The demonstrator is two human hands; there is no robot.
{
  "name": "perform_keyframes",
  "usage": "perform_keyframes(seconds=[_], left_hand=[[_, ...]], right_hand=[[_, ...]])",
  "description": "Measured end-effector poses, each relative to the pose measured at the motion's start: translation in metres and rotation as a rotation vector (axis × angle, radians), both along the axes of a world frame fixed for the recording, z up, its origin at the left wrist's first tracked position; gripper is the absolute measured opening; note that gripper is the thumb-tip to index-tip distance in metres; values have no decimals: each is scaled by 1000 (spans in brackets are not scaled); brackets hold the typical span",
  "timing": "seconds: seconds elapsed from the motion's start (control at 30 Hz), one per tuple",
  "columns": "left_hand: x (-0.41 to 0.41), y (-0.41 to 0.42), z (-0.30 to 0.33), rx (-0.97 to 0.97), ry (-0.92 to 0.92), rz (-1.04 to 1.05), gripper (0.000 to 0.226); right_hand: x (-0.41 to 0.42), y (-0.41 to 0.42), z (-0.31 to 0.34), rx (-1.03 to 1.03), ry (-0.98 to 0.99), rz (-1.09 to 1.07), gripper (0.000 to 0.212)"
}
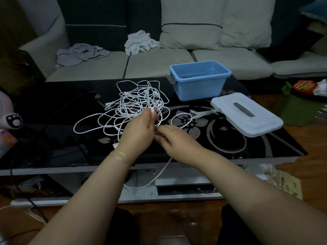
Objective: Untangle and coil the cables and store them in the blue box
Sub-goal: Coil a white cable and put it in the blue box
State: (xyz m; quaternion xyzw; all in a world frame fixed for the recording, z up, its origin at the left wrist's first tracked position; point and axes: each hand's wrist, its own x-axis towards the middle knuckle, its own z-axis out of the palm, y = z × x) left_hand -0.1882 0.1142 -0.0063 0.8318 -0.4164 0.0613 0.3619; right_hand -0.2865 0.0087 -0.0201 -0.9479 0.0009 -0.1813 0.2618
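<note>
I am pinching a white plug end between the fingertips of my left hand (141,126), while my right hand (174,138) is gripping a strand just beside it. The tangled white cables (131,105) are lying on the black desk (247,149), near the open blue box (199,85) and its lid (246,114).

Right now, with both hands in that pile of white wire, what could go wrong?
Three risks, judging from the picture:
1. The left hand pinches a plug end while the white cables lie in crossed loops; pulling hard could tighten knots.
2. One strand hangs over the table edge and could snag or drag the pile off.
3. The right hand grips a strand near the blue box; a sweeping tug might knock it or its lid.
</note>
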Motion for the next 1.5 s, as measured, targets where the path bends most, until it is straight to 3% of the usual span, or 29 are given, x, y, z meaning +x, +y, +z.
perform_keyframes(seconds=[0.1,0.3,0.4,0.6,0.87,1.0,1.17,1.5], left_hand=[[-1,-1,1,168,-34,-69,34],[5,1,-1,385,108,-89,39],[5,1,-2,396,260,-123,47],[2,3,5,207,486,-217,44],[-5,1,12,-305,1062,-334,45],[-5,1,16,-572,1246,-328,48],[-5,4,20,-714,1261,-291,40],[-4,0,16,-729,1113,-327,35]], right_hand=[[-2,-2,3,77,-3,29,9],[4,-18,-7,44,54,-122,18],[7,-30,-11,47,38,-155,19],[11,-33,-14,271,-19,-128,11],[18,-23,-18,439,-115,-159,26],[20,-13,-19,396,5,-179,22],[11,11,-11,130,151,-124,28],[-6,14,10,10,258,-45,24]])
